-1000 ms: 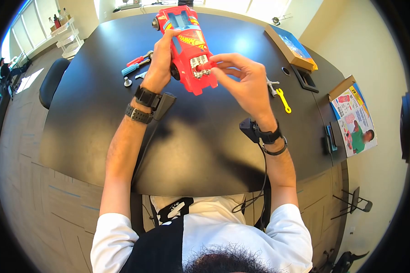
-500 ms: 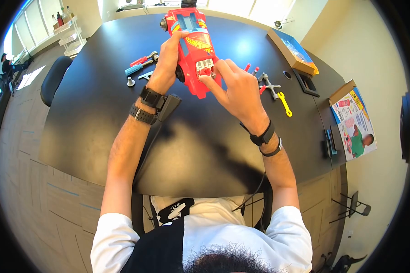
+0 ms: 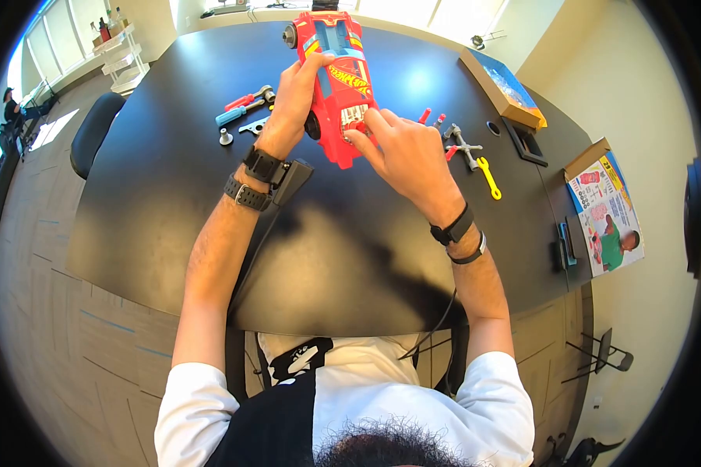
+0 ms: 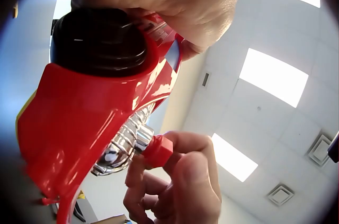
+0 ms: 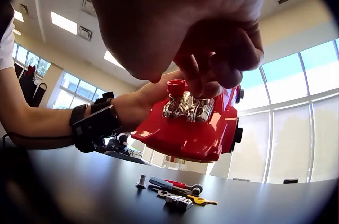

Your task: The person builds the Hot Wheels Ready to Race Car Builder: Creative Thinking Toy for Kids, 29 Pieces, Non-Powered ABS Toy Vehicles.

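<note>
In the head view a red toy car is held up over the table, its chrome engine facing the person. The left hand grips the car's left side, near a black wheel. At the engine, the right hand pinches a red hexagonal cap between thumb and fingers. This cap sits on a chrome stub of the engine in the left wrist view. Seen from the right wrist, the cap is beside the fingertips.
Blue screwdriver, small grey piece and other tools lie left of the car. Rightward are a grey cross-shaped tool, yellow wrench and red pieces. An open box and printed box stand at the right.
The car and left hand have shifted slightly right. The right hand's fingers, more spread a second ago, have drawn in around the cap, which now sits closer against the engine.
</note>
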Demonstrator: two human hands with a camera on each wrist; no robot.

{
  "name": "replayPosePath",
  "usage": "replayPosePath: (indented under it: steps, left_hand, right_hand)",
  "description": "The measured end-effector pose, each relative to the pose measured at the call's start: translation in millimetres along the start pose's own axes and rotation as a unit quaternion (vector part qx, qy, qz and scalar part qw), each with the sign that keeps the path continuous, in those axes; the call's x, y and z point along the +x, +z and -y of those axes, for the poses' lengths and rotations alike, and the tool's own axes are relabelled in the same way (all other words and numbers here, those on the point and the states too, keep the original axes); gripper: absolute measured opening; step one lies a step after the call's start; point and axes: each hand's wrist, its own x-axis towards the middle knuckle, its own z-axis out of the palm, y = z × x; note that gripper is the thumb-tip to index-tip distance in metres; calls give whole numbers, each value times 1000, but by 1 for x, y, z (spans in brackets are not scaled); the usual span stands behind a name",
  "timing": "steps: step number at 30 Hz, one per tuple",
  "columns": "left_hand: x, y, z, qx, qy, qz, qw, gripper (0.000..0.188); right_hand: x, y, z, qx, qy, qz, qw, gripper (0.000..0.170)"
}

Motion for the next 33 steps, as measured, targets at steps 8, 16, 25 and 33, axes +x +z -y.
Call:
replayPosePath:
  steps: [8,16,25,33]
  left_hand:
    - [-6,4,-1,6,-3,6,1000,45]
    - [-9,8,-4,13,-2,3,1000,44]
    - [-7,8,-5,2,9,-2,1000,42]
    - [-10,10,-6,-4,15,10,1000,43]
  right_hand:
    - [2,2,-1,-42,14,73,996,30]
    - [4,3,0,-34,25,27,999,34]
    - [5,0,5,2,19,-1,1000,35]
    - [5,6,4,13,19,19,1000,33]
